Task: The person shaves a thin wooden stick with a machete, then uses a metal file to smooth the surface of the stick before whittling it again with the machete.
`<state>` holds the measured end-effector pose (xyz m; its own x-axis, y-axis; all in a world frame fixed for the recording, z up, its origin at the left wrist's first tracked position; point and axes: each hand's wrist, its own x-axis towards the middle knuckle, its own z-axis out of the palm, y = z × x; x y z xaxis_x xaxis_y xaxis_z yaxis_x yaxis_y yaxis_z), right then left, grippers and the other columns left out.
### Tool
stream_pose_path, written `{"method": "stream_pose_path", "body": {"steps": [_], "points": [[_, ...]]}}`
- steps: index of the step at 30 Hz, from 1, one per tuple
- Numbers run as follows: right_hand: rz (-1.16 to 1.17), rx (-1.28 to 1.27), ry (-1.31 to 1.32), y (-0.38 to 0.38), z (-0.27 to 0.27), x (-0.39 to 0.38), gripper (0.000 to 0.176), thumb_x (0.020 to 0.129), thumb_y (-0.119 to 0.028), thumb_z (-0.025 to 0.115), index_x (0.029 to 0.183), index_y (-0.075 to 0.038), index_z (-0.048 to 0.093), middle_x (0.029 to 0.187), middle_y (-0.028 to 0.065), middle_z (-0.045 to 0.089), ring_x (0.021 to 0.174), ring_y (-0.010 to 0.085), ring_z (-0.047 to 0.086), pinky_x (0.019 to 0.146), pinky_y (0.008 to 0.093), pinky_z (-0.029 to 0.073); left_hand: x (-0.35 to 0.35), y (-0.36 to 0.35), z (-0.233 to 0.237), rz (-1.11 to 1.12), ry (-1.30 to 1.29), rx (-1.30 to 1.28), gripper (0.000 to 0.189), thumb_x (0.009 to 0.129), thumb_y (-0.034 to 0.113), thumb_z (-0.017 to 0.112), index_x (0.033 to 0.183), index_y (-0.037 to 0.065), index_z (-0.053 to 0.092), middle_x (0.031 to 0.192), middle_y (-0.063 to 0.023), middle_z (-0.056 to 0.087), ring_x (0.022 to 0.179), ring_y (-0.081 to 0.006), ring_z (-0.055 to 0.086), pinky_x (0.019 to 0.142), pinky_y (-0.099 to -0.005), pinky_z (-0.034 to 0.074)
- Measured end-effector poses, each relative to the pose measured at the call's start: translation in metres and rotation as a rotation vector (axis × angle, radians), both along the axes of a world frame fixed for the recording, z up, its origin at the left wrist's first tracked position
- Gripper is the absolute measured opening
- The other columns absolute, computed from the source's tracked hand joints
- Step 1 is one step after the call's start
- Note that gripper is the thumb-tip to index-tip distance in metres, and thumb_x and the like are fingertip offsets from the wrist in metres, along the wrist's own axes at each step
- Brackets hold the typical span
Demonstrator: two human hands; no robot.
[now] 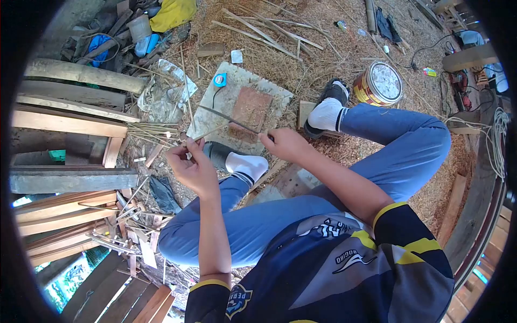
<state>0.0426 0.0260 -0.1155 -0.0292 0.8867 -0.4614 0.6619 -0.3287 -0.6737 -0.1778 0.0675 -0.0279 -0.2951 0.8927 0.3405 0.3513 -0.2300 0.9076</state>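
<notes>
My left hand point(189, 164) pinches a thin wooden stick point(212, 132) between thumb and fingers. In my closed right hand point(285, 144) is the near end of a long, narrow dark blade point(229, 117), its handle hidden by the fingers. The blade slants up and left, and its line runs close over the stick's tip in this view. Beneath both lies a pale stone slab point(215, 96) with a reddish-brown square block point(253, 107) on it. A blue tape measure point(219, 80) rests at the slab's far left, its dark strap trailing down.
Several thin sticks point(153, 131) lie left of my left hand, near stacked planks point(70, 126). A lidded bucket point(378, 83) stands beyond my right foot. Wood strips point(269, 35) lie across the shavings ahead. Cables and a red tool point(462, 91) are at far right.
</notes>
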Motion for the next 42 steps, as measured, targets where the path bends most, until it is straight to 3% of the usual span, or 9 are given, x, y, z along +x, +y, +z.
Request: {"method": "stream_pose_path", "body": {"steps": [4,11,20,24,28,33,35,42], "points": [[0.009,-0.081,-0.143,0.011,-0.010,0.018,0.065,0.107,-0.055,0.045,0.102,0.001,0.077,0.102,0.0292,0.075,0.100,0.0463,0.073,0.092,0.0559,0.057,-0.007,0.003,0.006,0.017,-0.061,-0.094,0.023,0.108,0.007,0.062,0.097,-0.002,0.045,0.100,-0.0111,0.054,0.092,-0.0178,0.068,0.085,-0.0380,0.071],[-0.009,-0.152,-0.216,0.002,-0.029,0.030,0.066,0.106,-0.055,0.045,0.106,0.002,0.078,0.105,0.0294,0.076,0.102,0.0460,0.074,0.093,0.0565,0.057,-0.012,0.008,0.002,0.028,-0.067,-0.067,0.024,0.108,0.009,0.063,0.098,-0.002,0.044,0.101,-0.0110,0.053,0.090,-0.0187,0.069,0.084,-0.0383,0.071],[-0.064,-0.272,-0.254,0.001,-0.044,0.050,0.065,0.106,-0.055,0.047,0.119,0.002,0.076,0.122,0.0287,0.074,0.116,0.0453,0.071,0.102,0.0556,0.054,-0.023,0.013,-0.007,0.020,-0.062,-0.040,0.024,0.108,0.010,0.063,0.099,-0.003,0.046,0.098,-0.0118,0.057,0.089,-0.0190,0.070,0.083,-0.0380,0.071],[-0.066,-0.219,-0.237,-0.001,-0.053,0.048,0.063,0.106,-0.055,0.047,0.118,0.000,0.077,0.116,0.0302,0.075,0.112,0.0462,0.072,0.100,0.0556,0.055,-0.033,0.012,-0.005,-0.006,0.046,-0.064,0.018,0.108,0.009,0.063,0.106,-0.005,0.050,0.099,-0.0117,0.059,0.089,-0.0187,0.071,0.083,-0.0357,0.070],[-0.015,-0.114,-0.125,0.002,0.001,0.025,0.062,0.106,-0.054,0.048,0.115,-0.001,0.078,0.108,0.0298,0.075,0.106,0.0470,0.073,0.097,0.0549,0.056,-0.030,0.009,-0.006,0.012,-0.046,-0.014,0.013,0.106,0.007,0.067,0.107,-0.003,0.059,0.096,-0.0129,0.067,0.086,-0.0162,0.071,0.075,-0.0307,0.064],[0.029,0.046,0.055,0.000,0.059,-0.020,0.059,0.106,-0.053,0.050,0.103,0.000,0.077,0.095,0.0280,0.074,0.093,0.0478,0.072,0.087,0.0561,0.056,-0.025,0.002,-0.003,0.008,0.016,-0.002,0.011,0.106,0.006,0.067,0.104,-0.003,0.060,0.092,-0.0126,0.070,0.084,-0.0166,0.073,0.075,-0.0308,0.064],[0.015,0.198,0.136,-0.004,0.067,-0.036,0.058,0.106,-0.052,0.053,0.094,0.001,0.074,0.083,0.0271,0.072,0.081,0.0481,0.071,0.076,0.0568,0.055,-0.022,0.001,-0.003,0.008,0.029,0.010,0.012,0.106,0.006,0.067,0.103,-0.003,0.060,0.091,-0.0123,0.070,0.084,-0.0172,0.074,0.075,-0.0308,0.063],[0.029,0.214,0.155,-0.003,0.065,-0.039,0.054,0.107,-0.049,0.053,0.095,-0.001,0.074,0.079,0.0256,0.070,0.077,0.0475,0.070,0.072,0.0568,0.054,-0.017,0.001,0.000,0.037,0.131,0.032,0.013,0.106,0.007,0.068,0.100,-0.003,0.061,0.088,-0.0114,0.071,0.084,-0.0184,0.076,0.072,-0.0302,0.062]]}}
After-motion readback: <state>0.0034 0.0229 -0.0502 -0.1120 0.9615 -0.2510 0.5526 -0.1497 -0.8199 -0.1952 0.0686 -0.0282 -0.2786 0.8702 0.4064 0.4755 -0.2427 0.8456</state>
